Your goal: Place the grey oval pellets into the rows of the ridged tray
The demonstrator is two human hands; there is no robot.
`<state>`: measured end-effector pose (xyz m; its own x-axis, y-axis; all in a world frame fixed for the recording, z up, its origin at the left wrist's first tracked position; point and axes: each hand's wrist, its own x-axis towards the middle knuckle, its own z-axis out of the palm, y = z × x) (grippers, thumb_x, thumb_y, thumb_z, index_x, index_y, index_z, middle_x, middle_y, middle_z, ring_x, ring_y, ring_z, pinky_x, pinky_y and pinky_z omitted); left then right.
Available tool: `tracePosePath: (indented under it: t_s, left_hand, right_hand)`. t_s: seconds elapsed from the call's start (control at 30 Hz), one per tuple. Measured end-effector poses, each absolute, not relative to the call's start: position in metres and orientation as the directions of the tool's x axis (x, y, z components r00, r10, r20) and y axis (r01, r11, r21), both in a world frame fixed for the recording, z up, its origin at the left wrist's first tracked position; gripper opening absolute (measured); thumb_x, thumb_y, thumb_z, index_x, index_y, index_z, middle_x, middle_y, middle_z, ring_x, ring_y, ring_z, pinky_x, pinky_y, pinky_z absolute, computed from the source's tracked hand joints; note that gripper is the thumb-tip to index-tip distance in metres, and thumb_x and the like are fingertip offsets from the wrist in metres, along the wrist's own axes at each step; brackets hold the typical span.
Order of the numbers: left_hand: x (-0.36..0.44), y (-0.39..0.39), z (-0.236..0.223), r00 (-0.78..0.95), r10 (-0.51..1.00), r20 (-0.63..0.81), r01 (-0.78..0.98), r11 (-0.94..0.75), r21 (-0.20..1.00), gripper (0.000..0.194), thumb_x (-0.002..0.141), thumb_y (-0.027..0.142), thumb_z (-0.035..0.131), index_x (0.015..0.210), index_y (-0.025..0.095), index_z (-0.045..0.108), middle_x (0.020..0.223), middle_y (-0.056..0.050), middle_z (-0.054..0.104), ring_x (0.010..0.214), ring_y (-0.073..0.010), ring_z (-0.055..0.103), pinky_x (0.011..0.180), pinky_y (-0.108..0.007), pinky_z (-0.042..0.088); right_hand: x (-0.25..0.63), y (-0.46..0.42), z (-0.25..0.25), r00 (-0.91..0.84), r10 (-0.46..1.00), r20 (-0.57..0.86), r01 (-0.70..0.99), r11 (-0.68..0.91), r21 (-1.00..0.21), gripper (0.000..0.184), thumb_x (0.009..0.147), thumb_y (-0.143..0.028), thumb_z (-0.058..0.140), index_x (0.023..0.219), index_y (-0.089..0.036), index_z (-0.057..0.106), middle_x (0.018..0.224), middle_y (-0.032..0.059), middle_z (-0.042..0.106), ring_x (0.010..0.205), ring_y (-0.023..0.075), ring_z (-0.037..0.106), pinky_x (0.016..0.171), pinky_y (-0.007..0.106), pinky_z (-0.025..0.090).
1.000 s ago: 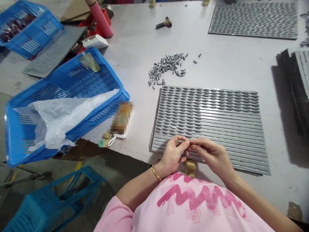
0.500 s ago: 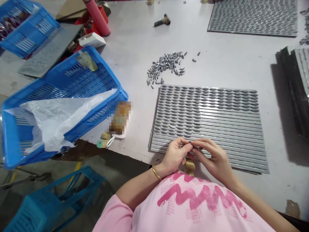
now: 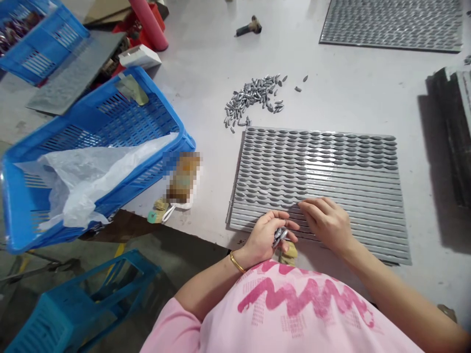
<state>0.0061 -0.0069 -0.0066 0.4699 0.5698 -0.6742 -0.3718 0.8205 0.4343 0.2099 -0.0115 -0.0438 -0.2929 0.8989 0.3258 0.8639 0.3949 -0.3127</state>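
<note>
My left hand (image 3: 268, 235) is half closed, palm up, around several small grey pointed oval pieces (image 3: 280, 236). It is over the near edge of a grooved grey board (image 3: 353, 211). Rows of matching oval pieces fill the board's upper grooves and reach farther down on its left half. My right hand (image 3: 328, 220) rests on the board with fingertips pinched together at the right end of the lowest partly filled row. Whatever is between those fingertips is hidden. A loose pile of the oval pieces (image 3: 250, 97) lies beyond the board's upper left corner.
To the left are a blue basket (image 3: 147, 110) with a white plastic bag (image 3: 88, 169) and a blurred phone-like item (image 3: 184, 179). A filled board (image 3: 390, 24) lies far right, near a dark stack (image 3: 451, 132). A blue stool (image 3: 55, 314) stands below the table.
My right hand has parted from my left and moved right and slightly up onto the board. My left hand has opened somewhat, showing the oval pieces in its palm.
</note>
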Motion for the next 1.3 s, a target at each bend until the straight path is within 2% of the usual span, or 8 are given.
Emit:
tracePosePath:
  t_s: [0.33,0.53,0.7,0.9,0.97,1.07,1.17,1.3]
  left_hand:
    - [0.005,-0.006,-0.011,0.490,0.567,-0.662,-0.448,0.815,0.367,0.019,0.088,0.032,0.058,0.097,0.015,0.058,0.085,-0.009,0.070,0.061,-0.0166,0.067,0.040,-0.020,0.045]
    - [0.003,0.001,-0.004,0.547,0.507,-0.666,-0.457,0.848,0.270,0.026,0.090,0.032,0.055,0.108,0.014,0.063,0.096,-0.011,0.072,0.068,-0.0191,0.071,0.047,-0.025,0.051]
    - [0.001,0.000,0.000,0.523,0.537,-0.662,-0.432,0.837,0.337,0.034,0.090,0.034,0.052,0.116,0.013,0.062,0.091,-0.010,0.071,0.065,-0.0188,0.069,0.042,-0.023,0.048]
    - [0.001,-0.006,0.001,0.516,0.584,-0.627,-0.404,0.811,0.422,0.056,0.092,0.055,0.051,0.126,0.012,0.060,0.079,-0.009,0.069,0.055,-0.0135,0.061,0.036,-0.018,0.034]
    - [0.000,-0.007,0.002,0.510,0.594,-0.622,-0.387,0.804,0.451,0.063,0.091,0.060,0.051,0.131,0.012,0.059,0.076,-0.007,0.068,0.053,-0.0118,0.058,0.036,-0.017,0.030]
    - [0.001,-0.007,0.003,0.525,0.596,-0.608,-0.350,0.802,0.484,0.069,0.090,0.065,0.051,0.137,0.014,0.057,0.071,-0.005,0.066,0.049,-0.0103,0.054,0.036,-0.017,0.026]
    - [0.003,-0.009,0.001,0.515,0.621,-0.591,-0.338,0.781,0.526,0.068,0.089,0.066,0.052,0.135,0.016,0.059,0.067,-0.002,0.061,0.047,-0.0103,0.052,0.034,-0.018,0.023]
    - [0.005,-0.014,-0.003,0.524,0.665,-0.532,-0.348,0.737,0.580,0.059,0.090,0.063,0.054,0.127,0.018,0.064,0.069,0.000,0.058,0.048,-0.0095,0.049,0.035,-0.019,0.024]
  right_hand:
    - [0.218,-0.015,-0.046,-0.436,0.841,0.320,0.850,0.502,-0.158,0.029,0.092,-0.013,0.056,0.118,-0.020,0.067,0.107,0.0082,0.072,0.094,0.0231,0.059,0.083,0.037,0.050]
    - [0.224,-0.010,-0.047,-0.464,0.843,0.271,0.818,0.525,-0.233,0.030,0.093,-0.013,0.052,0.118,-0.021,0.068,0.106,0.0087,0.072,0.095,0.0227,0.060,0.080,0.038,0.051]
    - [0.222,-0.006,-0.039,-0.481,0.842,0.245,0.813,0.533,-0.234,0.029,0.091,-0.013,0.055,0.115,-0.021,0.070,0.103,0.0086,0.072,0.091,0.0227,0.061,0.077,0.037,0.050]
    - [0.222,-0.002,-0.034,-0.483,0.842,0.240,0.816,0.532,-0.227,0.031,0.089,-0.009,0.054,0.110,-0.023,0.071,0.101,0.0074,0.072,0.090,0.0227,0.061,0.074,0.036,0.048]
    - [0.217,-0.001,-0.025,-0.427,0.858,0.286,0.816,0.502,-0.287,0.026,0.090,-0.012,0.057,0.108,-0.023,0.072,0.098,0.0067,0.073,0.088,0.0223,0.062,0.072,0.035,0.048]
    - [0.200,-0.004,-0.005,-0.327,0.899,0.292,0.712,0.437,-0.550,0.020,0.093,-0.019,0.058,0.107,-0.025,0.071,0.096,0.0061,0.072,0.086,0.0211,0.064,0.074,0.035,0.051]
    - [0.181,-0.008,0.012,-0.342,0.924,0.172,0.541,0.343,-0.768,0.019,0.094,-0.025,0.058,0.109,-0.027,0.070,0.101,0.0054,0.073,0.090,0.0203,0.067,0.079,0.035,0.054]
    - [0.168,-0.012,0.016,-0.357,0.934,0.021,0.467,0.198,-0.862,0.018,0.094,-0.029,0.056,0.101,-0.026,0.072,0.107,0.0067,0.072,0.091,0.0204,0.068,0.076,0.034,0.058]
